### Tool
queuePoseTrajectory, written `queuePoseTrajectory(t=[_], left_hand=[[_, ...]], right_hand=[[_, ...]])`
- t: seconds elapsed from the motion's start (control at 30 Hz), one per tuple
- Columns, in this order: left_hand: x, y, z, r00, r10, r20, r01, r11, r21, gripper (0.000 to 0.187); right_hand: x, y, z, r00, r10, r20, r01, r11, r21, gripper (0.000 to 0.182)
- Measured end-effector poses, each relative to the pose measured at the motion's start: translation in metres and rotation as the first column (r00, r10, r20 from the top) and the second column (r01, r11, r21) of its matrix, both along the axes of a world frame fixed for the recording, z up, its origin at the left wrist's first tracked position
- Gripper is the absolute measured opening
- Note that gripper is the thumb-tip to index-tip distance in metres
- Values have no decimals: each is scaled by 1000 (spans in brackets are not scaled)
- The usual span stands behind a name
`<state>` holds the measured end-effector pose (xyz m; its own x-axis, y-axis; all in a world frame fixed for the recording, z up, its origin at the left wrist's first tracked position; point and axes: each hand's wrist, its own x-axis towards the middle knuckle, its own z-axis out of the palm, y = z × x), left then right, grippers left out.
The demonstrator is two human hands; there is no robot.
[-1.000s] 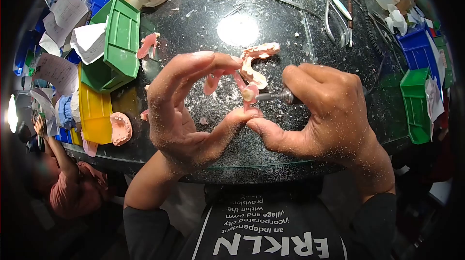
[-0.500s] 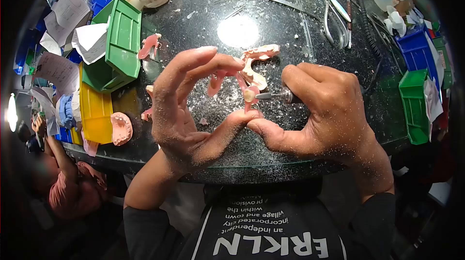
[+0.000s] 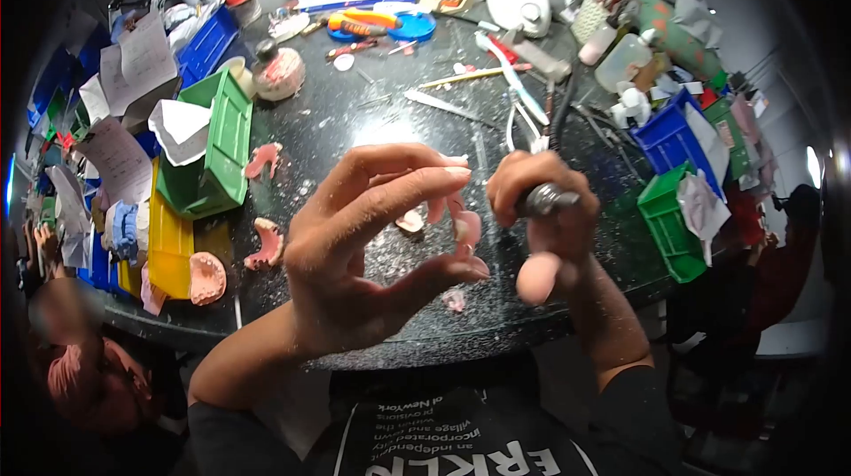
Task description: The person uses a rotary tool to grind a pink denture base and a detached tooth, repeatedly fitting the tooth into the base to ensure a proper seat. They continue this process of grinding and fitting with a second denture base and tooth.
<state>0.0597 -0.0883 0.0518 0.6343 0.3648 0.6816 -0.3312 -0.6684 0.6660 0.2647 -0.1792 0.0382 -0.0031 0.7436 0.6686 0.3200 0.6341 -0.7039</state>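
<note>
left hand [image 3: 341,241]: thumb and fingertips pinching curved pink plastic dental plate [image 3: 471,226] | right hand [image 3: 567,232]: fingers curled round grey metal handpiece [image 3: 550,200], thumb out | tip unclear

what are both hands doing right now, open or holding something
Left hand: holding a pink dental piece between thumb and fingers.
Right hand: closed around a metal handpiece.

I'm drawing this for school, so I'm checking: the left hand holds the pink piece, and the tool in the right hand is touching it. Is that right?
One bit is wrong: the tool in the right hand isn't touching the pink piece. The head view shows a gap between them. The left hand does hold the pink piece.
</note>
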Motion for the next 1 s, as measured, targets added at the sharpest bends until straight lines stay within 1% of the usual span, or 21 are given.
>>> queuePoseTrajectory(t=[0.07,0.1,0.13,0.17,0.23,0.4,0.6,0.63,0.8,0.87,1.0], left_hand=[[8,-9,19,998,48,47,-52,995,86,62],[14,-14,24,991,109,81,-118,987,113,60],[18,-16,26,989,104,105,-117,985,130,59],[20,-21,25,989,97,107,-109,987,115,58],[24,-25,24,992,68,103,-78,992,98,56],[23,-22,20,995,0,97,-10,995,102,49],[22,-20,23,999,-6,36,2,994,106,43],[22,-20,24,999,-6,37,1,994,110,44],[24,-17,22,999,-10,46,3,990,138,48],[25,-17,20,998,-13,60,5,993,119,49],[24,-18,20,998,-2,70,-6,994,106,51]], right_hand=[[0,2,3,995,6,103,-17,994,106,75],[-1,1,4,995,-5,102,-8,992,129,73],[-2,0,5,995,-15,99,0,989,150,70],[-1,1,6,990,-53,128,27,980,199,64],[-1,-1,13,988,-80,129,47,970,238,62],[2,1,9,989,-27,143,-4,976,216,62],[4,2,8,986,-17,168,-16,981,193,65],[5,2,8,984,-9,179,-24,983,182,65],[2,3,10,987,-53,154,12,966,257,63],[1,3,9,988,-60,142,18,961,275,63],[1,4,8,989,-54,136,17,965,260,62]])
